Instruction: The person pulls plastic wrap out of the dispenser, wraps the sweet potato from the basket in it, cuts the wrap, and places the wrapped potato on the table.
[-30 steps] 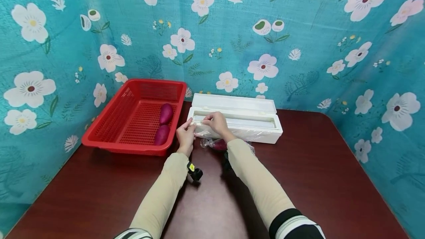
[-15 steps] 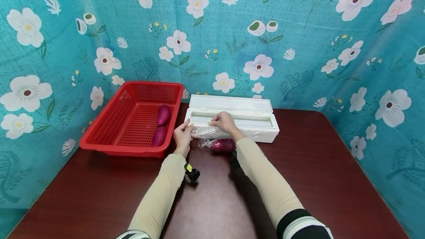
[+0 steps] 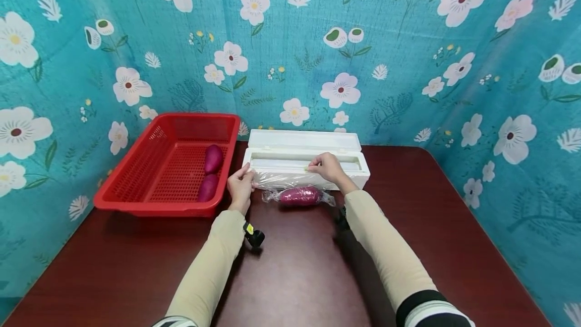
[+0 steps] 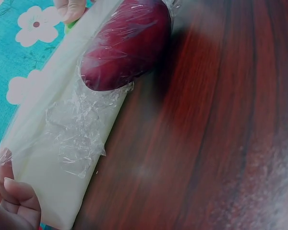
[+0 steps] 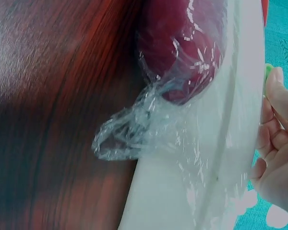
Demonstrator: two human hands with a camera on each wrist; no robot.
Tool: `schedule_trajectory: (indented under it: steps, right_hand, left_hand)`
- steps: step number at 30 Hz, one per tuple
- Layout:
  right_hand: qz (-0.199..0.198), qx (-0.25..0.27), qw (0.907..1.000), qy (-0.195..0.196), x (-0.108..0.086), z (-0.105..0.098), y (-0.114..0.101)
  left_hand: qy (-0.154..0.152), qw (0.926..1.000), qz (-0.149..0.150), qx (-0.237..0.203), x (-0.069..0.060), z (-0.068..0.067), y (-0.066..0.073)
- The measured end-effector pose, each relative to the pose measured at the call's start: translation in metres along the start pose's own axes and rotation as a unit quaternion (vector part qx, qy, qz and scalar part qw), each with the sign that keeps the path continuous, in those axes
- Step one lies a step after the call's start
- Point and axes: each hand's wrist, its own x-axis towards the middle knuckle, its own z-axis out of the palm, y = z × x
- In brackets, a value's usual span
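Observation:
A long white cling film dispenser (image 3: 306, 180) stands at the back of the table, its lid (image 3: 304, 140) tipped up and a film roll (image 3: 281, 163) inside. My left hand (image 3: 241, 186) holds the dispenser's left front corner, thumb and fingers on the film there. On the front rim, right of the middle, my right hand (image 3: 329, 167) pinches a small green slide cutter (image 5: 268, 73). Clear film (image 4: 79, 129) hangs over the front wall. Against that wall lies a purple oblong vegetable (image 3: 299, 196), like a sweet potato, wrapped in film with bunched ends.
To the left stands a red perforated basket (image 3: 154, 208) with two unwrapped purple vegetables (image 3: 213, 159) at its right side. A flowered blue cloth (image 3: 272, 54) hangs behind the table (image 3: 290, 266). Bare dark wood lies in front of the wrapped vegetable.
My right hand has slid the cutter rightward along the dispenser's rim, uncovering the wrapped vegetable from behind the forearm. My left hand keeps to the left corner. The head view has turned slightly right.

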Motion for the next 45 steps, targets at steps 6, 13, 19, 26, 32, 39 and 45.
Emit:
schedule_trajectory:
  steps: [6, 13, 19, 26, 32, 39, 45]
  right_hand:
    - [0.009, 0.009, 0.9999, 0.003, -0.007, -0.004, 0.009]
    - [0.035, -0.016, 0.9985, 0.038, -0.017, -0.02, 0.023]
    - [0.023, -0.014, 0.9977, 0.063, -0.023, -0.026, 0.037]
    - [0.019, -0.018, 0.9948, 0.098, -0.033, -0.032, 0.054]
    - [0.038, -0.004, 0.9922, 0.119, -0.036, -0.031, 0.056]
    - [0.065, 0.016, 0.9906, 0.119, -0.038, -0.03, 0.057]
    - [0.038, 0.011, 0.988, 0.149, -0.044, -0.039, 0.071]
  left_hand:
    - [0.003, 1.0, -0.001, -0.001, -0.002, 0.003, -0.005]
    - [0.011, 0.9999, 0.012, -0.004, 0.001, -0.003, -0.001]
    - [0.01, 0.9999, 0.008, -0.007, 0.002, -0.005, 0.001]
    - [0.006, 0.9999, -0.006, -0.008, 0.001, -0.004, 0.001]
    - [0.003, 1.0, -0.004, -0.002, 0.003, -0.003, 0.001]
    - [0.008, 0.9999, -0.007, 0.008, 0.003, -0.002, -0.001]
    - [-0.002, 1.0, -0.002, 0.008, 0.003, -0.001, 0.0]
